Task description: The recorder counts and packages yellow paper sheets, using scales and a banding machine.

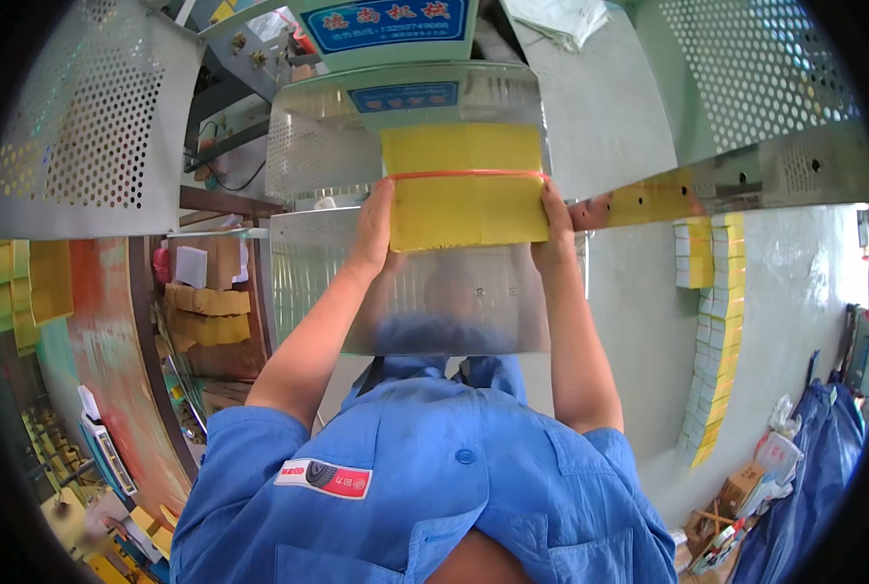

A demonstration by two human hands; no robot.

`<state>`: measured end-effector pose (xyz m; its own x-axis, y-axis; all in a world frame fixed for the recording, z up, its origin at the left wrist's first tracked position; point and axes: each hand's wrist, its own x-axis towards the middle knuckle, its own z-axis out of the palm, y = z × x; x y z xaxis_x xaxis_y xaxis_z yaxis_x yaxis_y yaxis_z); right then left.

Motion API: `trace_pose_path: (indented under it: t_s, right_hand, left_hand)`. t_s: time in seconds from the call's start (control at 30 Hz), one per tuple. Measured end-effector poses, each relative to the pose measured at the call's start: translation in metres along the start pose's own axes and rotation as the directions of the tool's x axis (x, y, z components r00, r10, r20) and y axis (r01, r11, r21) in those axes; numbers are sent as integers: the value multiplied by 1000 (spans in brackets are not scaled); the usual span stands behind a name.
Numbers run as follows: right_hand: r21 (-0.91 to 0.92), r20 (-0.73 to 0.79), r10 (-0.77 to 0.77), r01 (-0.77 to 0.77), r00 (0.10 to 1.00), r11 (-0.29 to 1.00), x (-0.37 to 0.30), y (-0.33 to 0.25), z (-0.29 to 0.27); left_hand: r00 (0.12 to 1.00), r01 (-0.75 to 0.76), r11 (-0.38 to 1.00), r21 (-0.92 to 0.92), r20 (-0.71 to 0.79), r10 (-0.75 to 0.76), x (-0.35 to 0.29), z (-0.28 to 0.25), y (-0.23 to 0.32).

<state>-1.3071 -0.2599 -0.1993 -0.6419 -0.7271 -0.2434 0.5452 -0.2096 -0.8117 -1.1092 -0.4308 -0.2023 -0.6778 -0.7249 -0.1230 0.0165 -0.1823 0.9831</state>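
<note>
Both arms reach forward to a rectangular yellow bundle (468, 212), which looks like stacked paper, over a shiny metal plate. A thin red strap (468, 174) runs across its width. My left hand (377, 229) presses against the left side, and my right hand (554, 226) presses against the right side. Fingers on both hands are partly hidden by the bundle's sides. Below it, the polished metal surface (454, 321) mirrors my blue shirt. Whether the bundle rests on the plate or is lifted, I cannot tell.
Perforated metal panels (79, 127) flank the machine, with another perforated guard (775, 73) at upper right. A metal rail (717, 180) extends to the right. Stacked yellow-and-white bundles (717, 341) form a row on the right. Cardboard boxes (208, 316) sit on the left.
</note>
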Motion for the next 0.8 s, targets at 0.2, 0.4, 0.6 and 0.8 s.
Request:
trace_pose_path:
  t_s: [0.2, 0.4, 0.6, 0.8]
  right_hand:
    - [79, -25, 92, -89, 995, 993, 8, 8, -17]
    - [73, -96, -28, 35, 995, 997, 4, -7, 1]
    - [-145, -291, -265, 232, 919, 962, 0, 2, 0]
    - [-108, -86, -96, 86, 992, 990, -30, -17, 18]
  left_hand:
    - [996, 77, 996, -50, -37, -79, -4, 21, 15]
    - [993, 104, 994, -37, -59, -106, 0, 20, 2]
    - [986, 135, 989, -55, -87, -139, -2, 36, 14]
    - [982, 178, 971, -163, -37, -186, -11, 15, 6]
